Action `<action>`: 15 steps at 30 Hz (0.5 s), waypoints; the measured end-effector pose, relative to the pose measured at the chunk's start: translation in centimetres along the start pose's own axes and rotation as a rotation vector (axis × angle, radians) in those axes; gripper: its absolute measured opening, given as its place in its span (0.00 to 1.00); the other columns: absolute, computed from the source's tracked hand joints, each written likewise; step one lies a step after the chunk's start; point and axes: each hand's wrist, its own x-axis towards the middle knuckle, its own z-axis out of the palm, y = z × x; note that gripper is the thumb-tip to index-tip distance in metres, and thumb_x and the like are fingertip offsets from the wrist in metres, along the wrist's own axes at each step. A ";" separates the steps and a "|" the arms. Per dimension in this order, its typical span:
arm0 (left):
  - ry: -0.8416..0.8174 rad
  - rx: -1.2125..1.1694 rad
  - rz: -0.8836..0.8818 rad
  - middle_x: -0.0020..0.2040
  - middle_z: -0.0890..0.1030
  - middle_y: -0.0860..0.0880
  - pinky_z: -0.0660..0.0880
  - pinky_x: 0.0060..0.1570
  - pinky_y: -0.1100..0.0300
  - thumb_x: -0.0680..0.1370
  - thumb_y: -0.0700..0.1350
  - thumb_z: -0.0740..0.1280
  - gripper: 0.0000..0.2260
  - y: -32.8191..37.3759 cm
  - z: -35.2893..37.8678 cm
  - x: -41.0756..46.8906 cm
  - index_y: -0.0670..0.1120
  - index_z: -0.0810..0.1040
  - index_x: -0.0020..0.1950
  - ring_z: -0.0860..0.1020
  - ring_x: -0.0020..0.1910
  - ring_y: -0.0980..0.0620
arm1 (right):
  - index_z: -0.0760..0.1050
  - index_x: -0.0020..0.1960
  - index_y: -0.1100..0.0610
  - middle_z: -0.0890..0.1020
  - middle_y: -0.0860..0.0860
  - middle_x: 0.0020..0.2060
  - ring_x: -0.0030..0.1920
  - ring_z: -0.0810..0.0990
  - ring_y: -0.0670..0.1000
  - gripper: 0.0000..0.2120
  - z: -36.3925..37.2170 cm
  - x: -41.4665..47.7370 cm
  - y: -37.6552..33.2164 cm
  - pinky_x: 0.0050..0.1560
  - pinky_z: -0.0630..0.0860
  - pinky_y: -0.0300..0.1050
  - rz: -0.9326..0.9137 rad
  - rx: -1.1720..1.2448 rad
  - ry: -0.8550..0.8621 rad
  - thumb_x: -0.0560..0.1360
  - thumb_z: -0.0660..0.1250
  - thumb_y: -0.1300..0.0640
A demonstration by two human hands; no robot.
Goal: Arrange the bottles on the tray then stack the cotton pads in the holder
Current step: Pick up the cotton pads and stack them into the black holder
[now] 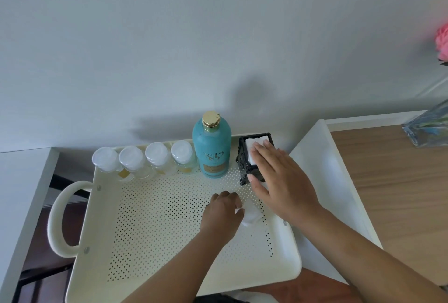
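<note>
Along the far wall of a cream perforated tray [155, 242], four small clear bottles [145, 162] with white caps are lined up in a row, and a taller teal bottle [212, 150] with a gold cap is set upright just to their right. Next to the teal bottle, in the tray's far right corner, a black ornate holder [244, 169] is placed, and white cotton pads [253, 144] are seen inside its open top. The right hand [278, 176] is laid flat and open over the holder, its fingertips pressed on the top pad and its thumb resting against the holder's front side. The left hand [223, 215] is lowered to the tray floor, with its fingers closed on the edge of a small pile of loose pads [252, 216] lying near the tray's right wall. A curved handle [58, 218] is fixed to the tray's left end. The tray is set on a white counter [322, 169], and a glass vase [426, 128] is visible at the far right.
</note>
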 end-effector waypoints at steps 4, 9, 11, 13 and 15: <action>0.039 -0.100 -0.033 0.46 0.80 0.52 0.77 0.44 0.56 0.77 0.47 0.66 0.04 -0.3 -1.1 -0.3 0.49 0.76 0.49 0.76 0.46 0.53 | 0.66 0.73 0.59 0.70 0.54 0.72 0.74 0.65 0.54 0.28 0.0 0.0 0.0 0.72 0.65 0.54 0.000 -0.038 -0.034 0.78 0.59 0.46; 0.103 -0.333 -0.069 0.38 0.78 0.57 0.70 0.34 0.72 0.76 0.47 0.69 0.05 -0.8 -3.2 -1.1 0.51 0.74 0.43 0.76 0.35 0.61 | 0.65 0.74 0.60 0.68 0.55 0.73 0.75 0.63 0.53 0.28 0.1 -0.1 0.3 0.73 0.63 0.52 0.003 0.009 0.009 0.78 0.59 0.47; 0.120 -0.456 -0.107 0.38 0.80 0.55 0.71 0.35 0.72 0.76 0.48 0.70 0.04 -0.7 -3.9 -1.4 0.51 0.76 0.43 0.76 0.35 0.62 | 0.65 0.74 0.60 0.68 0.55 0.73 0.75 0.64 0.53 0.28 0.1 -0.4 0.4 0.73 0.64 0.53 -0.013 -0.019 0.004 0.78 0.59 0.47; 0.135 -0.565 -0.145 0.38 0.81 0.54 0.73 0.38 0.67 0.76 0.49 0.71 0.04 -0.4 -4.7 -1.6 0.53 0.77 0.42 0.75 0.35 0.61 | 0.64 0.74 0.60 0.67 0.54 0.74 0.75 0.63 0.53 0.29 0.2 -0.5 0.4 0.73 0.63 0.53 -0.021 -0.057 -0.026 0.78 0.58 0.46; 0.150 -0.649 -0.162 0.38 0.82 0.54 0.74 0.39 0.63 0.75 0.50 0.71 0.03 0.2 -5.5 -1.9 0.54 0.78 0.42 0.76 0.36 0.59 | 0.63 0.75 0.59 0.66 0.54 0.74 0.75 0.62 0.52 0.30 0.1 -0.4 0.4 0.74 0.61 0.52 -0.020 -0.074 -0.057 0.78 0.56 0.44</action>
